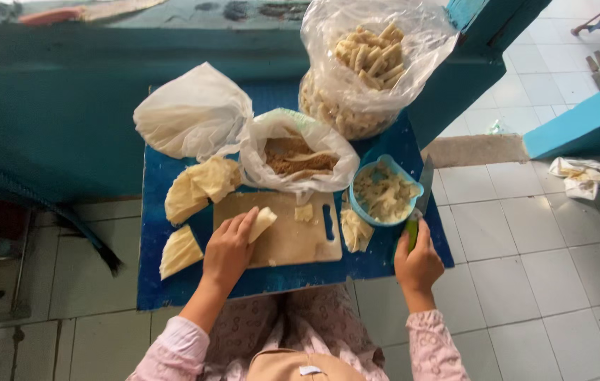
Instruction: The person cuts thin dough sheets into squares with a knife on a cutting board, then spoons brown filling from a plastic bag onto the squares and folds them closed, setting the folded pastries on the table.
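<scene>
The pale wedge lies on the wooden cutting board, just left of the frame's centre. The left hand rests on it with fingers curled over its lower-left end, pinning it to the board. The piece looks thin, soft and pliable, probably light and somewhat slick on its cut faces; it is likely to tear or fold if pinched hard. A flat press from above, near the wider end, appears the safer hold. Its long axis runs diagonally, from lower left under the fingers toward upper right, with the free tip pointing to the upper right of the frame.

The right hand is closed around the green handle of a knife. The blade points toward the top of the frame, along the right side of the blue bowl; the knife stands well apart from the wedge.

A small cut scrap sits on the board to the right of the wedge. The bowl holds pale cut pieces. Another pale piece lies between board and bowl. Larger uncut slabs lie at the left of the blue desk, with one more below them. Behind the board stands an open bag of brown powder, an empty white bag at upper left, and a clear bag of stick-shaped pieces at top centre.
</scene>
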`<control>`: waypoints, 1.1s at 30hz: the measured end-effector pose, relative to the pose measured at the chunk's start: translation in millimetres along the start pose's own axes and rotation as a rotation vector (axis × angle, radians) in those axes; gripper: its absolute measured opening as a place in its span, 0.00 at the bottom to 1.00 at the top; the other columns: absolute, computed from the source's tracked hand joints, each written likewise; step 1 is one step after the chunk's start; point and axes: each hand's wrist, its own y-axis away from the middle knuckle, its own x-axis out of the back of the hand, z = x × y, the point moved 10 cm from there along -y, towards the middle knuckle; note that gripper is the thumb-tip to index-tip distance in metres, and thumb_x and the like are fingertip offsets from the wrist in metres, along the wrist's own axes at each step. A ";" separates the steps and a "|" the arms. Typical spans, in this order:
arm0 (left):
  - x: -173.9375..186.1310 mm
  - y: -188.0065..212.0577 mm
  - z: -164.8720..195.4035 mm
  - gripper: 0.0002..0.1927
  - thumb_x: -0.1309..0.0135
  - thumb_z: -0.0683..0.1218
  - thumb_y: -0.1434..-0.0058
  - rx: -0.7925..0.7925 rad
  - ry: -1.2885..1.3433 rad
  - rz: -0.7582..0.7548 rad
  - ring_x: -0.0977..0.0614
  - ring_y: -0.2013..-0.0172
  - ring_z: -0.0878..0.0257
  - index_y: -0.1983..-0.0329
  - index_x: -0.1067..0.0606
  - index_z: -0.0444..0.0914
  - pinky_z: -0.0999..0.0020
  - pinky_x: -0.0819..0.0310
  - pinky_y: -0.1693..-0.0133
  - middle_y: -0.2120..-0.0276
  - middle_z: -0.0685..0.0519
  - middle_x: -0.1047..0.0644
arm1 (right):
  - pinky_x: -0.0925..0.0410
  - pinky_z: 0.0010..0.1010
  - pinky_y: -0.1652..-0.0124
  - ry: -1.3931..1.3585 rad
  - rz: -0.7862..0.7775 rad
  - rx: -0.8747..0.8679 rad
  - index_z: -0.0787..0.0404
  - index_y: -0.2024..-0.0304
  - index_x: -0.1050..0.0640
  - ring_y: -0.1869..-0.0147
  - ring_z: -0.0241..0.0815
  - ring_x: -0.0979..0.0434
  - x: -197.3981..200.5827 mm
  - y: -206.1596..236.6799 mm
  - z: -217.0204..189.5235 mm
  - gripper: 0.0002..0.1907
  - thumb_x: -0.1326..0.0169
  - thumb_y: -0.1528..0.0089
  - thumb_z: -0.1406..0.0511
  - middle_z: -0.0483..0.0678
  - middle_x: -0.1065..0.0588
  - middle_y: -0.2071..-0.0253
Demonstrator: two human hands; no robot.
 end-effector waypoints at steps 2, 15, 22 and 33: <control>-3.2 11.4 0.5 0.37 0.37 0.39 0.52 0.015 -0.002 0.029 0.20 0.51 0.48 0.35 0.32 0.38 0.57 0.26 0.50 0.50 0.47 0.22 | 0.27 0.48 0.62 0.004 -0.027 -0.017 0.59 0.38 0.26 0.57 0.62 0.18 3.9 6.2 -9.2 0.21 0.49 0.31 0.59 0.58 0.19 0.53; 19.6 48.3 -50.4 0.18 0.50 0.47 0.29 0.640 1.030 0.244 0.18 0.52 0.55 0.40 0.32 0.34 0.65 0.23 0.53 0.50 0.44 0.21 | 0.29 0.41 0.55 -0.364 -0.106 0.383 0.60 0.57 0.22 0.56 0.54 0.22 36.2 23.4 -144.8 0.05 0.43 0.36 0.71 0.52 0.25 0.61; -21.2 53.1 -50.6 0.17 0.54 0.49 0.30 0.959 1.777 0.134 0.18 0.52 0.60 0.42 0.31 0.36 0.62 0.21 0.49 0.50 0.49 0.22 | 0.32 0.43 0.54 -0.290 -0.234 0.691 0.62 0.57 0.21 0.53 0.53 0.26 -18.3 10.7 -241.4 0.11 0.42 0.42 0.68 0.51 0.26 0.58; 55.9 59.2 -82.7 0.17 0.43 0.40 0.33 0.567 0.414 0.343 0.18 0.54 0.44 0.43 0.32 0.33 0.57 0.25 0.54 0.55 0.40 0.20 | 0.31 0.43 0.58 -0.247 -0.222 0.575 0.63 0.61 0.24 0.56 0.54 0.26 -36.1 8.5 -241.0 0.11 0.39 0.41 0.63 0.53 0.28 0.62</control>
